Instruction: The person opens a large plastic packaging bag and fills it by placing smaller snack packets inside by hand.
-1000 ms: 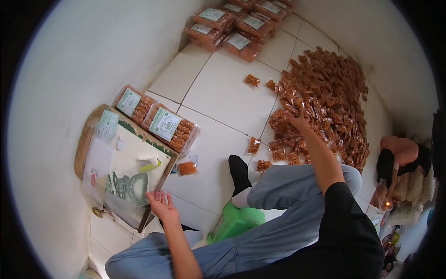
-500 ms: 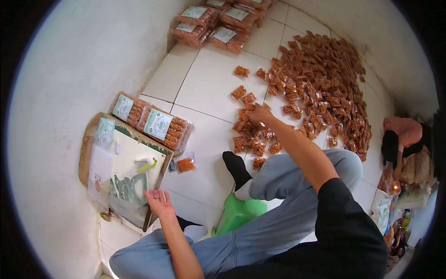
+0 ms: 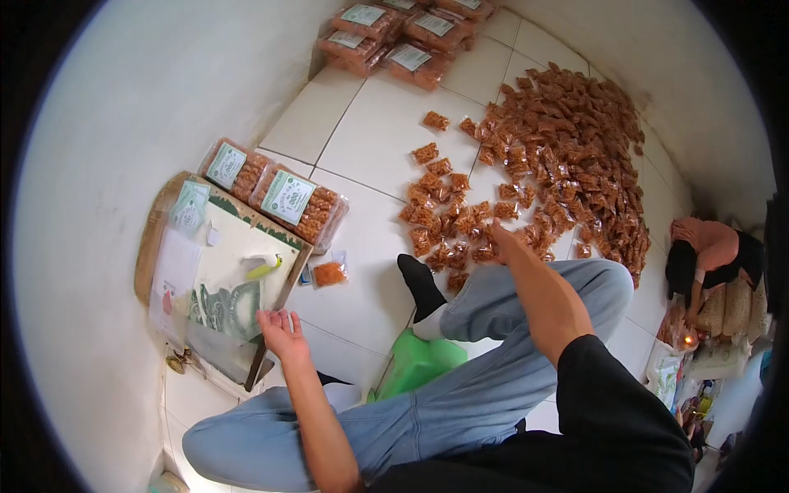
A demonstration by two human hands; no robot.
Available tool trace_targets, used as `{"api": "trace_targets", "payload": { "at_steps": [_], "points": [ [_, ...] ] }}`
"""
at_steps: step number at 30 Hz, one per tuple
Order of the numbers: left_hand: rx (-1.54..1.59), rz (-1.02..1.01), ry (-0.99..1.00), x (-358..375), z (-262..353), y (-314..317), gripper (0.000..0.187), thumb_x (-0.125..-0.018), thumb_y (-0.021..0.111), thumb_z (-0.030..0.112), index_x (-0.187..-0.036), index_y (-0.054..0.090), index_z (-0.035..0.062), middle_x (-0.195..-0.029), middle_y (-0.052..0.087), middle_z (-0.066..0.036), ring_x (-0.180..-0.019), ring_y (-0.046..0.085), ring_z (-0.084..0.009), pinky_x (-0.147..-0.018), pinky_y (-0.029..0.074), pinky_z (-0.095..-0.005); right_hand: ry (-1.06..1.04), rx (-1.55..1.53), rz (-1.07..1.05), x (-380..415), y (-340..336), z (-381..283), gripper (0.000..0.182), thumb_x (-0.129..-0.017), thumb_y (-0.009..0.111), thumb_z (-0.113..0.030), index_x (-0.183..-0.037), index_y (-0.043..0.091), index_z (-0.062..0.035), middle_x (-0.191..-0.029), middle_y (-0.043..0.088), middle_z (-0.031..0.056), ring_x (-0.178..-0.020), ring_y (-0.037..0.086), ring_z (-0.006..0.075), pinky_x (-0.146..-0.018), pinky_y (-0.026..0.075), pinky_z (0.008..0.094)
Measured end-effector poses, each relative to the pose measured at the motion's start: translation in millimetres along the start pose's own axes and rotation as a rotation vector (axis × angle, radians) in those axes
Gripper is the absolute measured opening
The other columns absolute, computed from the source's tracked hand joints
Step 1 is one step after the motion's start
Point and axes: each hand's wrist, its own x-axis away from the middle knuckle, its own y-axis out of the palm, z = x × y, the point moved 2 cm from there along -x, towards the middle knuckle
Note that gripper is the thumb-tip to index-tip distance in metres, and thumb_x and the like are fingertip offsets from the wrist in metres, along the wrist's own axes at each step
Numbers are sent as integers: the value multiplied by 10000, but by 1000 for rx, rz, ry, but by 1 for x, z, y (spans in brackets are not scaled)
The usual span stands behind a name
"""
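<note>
My left hand (image 3: 283, 336) is palm up with its fingers spread and holds nothing. It is at the edge of a low wooden-framed table (image 3: 230, 246), right beside a clear plastic bag with green print (image 3: 226, 311). My right hand (image 3: 506, 245) reaches down among small clear packets of orange-brown snacks (image 3: 427, 215) on the floor. Its back faces me and its fingers are mostly hidden, so I cannot tell whether it grips a packet. A far larger heap of such packets (image 3: 575, 140) spreads beyond it.
Large labelled snack packs (image 3: 288, 197) lean along the table, and others (image 3: 411, 62) are stacked by the wall. On the table is a yellow-green tool (image 3: 265, 266). An orange packet (image 3: 330, 273) lies nearby. A green stool (image 3: 421, 361) is under my leg. Another person (image 3: 703, 251) crouches at right.
My right hand has moved right and nearer to me, away from the left cluster, whose packets now show more fully. My left hand stays open by the table.
</note>
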Motion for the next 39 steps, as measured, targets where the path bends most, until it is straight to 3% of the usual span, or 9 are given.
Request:
{"api": "trace_targets", "payload": {
  "at_steps": [2, 5, 11, 15, 18, 20, 23, 33, 39],
  "points": [
    [14, 0, 0, 0, 1, 0, 725, -875, 602, 496, -1379, 353, 38, -1348, 396, -88, -1179, 444, -210, -939, 413, -362, -8, -107, -188, -66, 16, 26, 677, -913, 495, -534, -1447, 291, -172, -1300, 526, 136, -1304, 407, 319, -858, 384, 716],
    [40, -1, -6, 1, 1, 3, 720, -874, 606, 492, -1376, 360, 39, -1345, 395, -86, -1183, 441, -211, -943, 411, -363, -102, -100, 425, -92, 53, 27, 759, -882, 612, -432, -1459, 181, -192, -1348, 489, 105, -1270, 417, 381, -818, 464, 692],
    [48, -14, -12, 1, 1, -2, 685, -869, 618, 480, -1343, 390, 40, -1311, 410, -79, -1159, 447, -205, -940, 413, -366, -160, 488, -314, 50, 87, -18, 768, -912, 560, -435, -1500, 102, -251, -1508, 266, 142, -1291, 355, 461, -861, 469, 640],
    [68, -14, -21, 1, 1, -2, 636, -867, 625, 460, -1309, 418, 51, -1241, 437, -62, -1134, 457, -194, -929, 417, -364, -493, 451, -264, 33, 65, -7, 675, -931, 539, -398, -1480, 171, -263, -1211, 570, 206, -937, 642, 372, -676, 568, 481],
    [74, -12, -26, -1, 0, -2, 601, -867, 626, 446, -1289, 434, 64, -1192, 452, -46, -1110, 470, -184, -910, 426, -362, -580, 1008, 162, -21, 32, 20, 710, -805, 654, -349, -1349, 321, -37, -959, 647, 214, -651, 659, 305, -490, 543, 391],
    [83, -1, -26, -1, 0, 1, 588, -868, 627, 442, -1281, 439, 68, -1180, 454, -42, -1102, 475, -182, -903, 430, -361, -260, 1243, -138, 11, 31, 30, 935, -643, 767, -397, -1279, 313, 116, -1126, 596, 299, -1072, 601, 375, -926, 485, 459],
    [98, 7, -31, -1, -1, -1, 576, -868, 627, 437, -1271, 442, 69, -1178, 458, -39, -1099, 481, -179, -897, 435, -361, -354, 1655, -73, 42, 37, 59, 878, -668, 759, -426, -1327, 359, -5, -1238, 542, 270, -1156, 558, 341, -927, 485, 460],
    [119, -6, -39, 3, 4, -1, 548, -885, 607, 439, -1254, 448, 66, -1211, 470, -42, -1117, 482, -180, -920, 434, -373, -628, 1461, 27, 61, 60, 35, 499, -806, 611, -245, -1255, 478, -74, -1102, 637, 156, -1107, 582, 326, -913, 462, 480],
    [113, -17, -52, 4, 2, -2, 513, -901, 589, 432, -1255, 457, 84, -1188, 487, -24, -1099, 489, -172, -916, 435, -370, -1365, 1520, 89, 41, 83, 32, 551, -797, 593, -129, -1311, 401, -84, -1174, 562, 172, -1152, 510, 352, -948, 424, 494]
  ]
}}
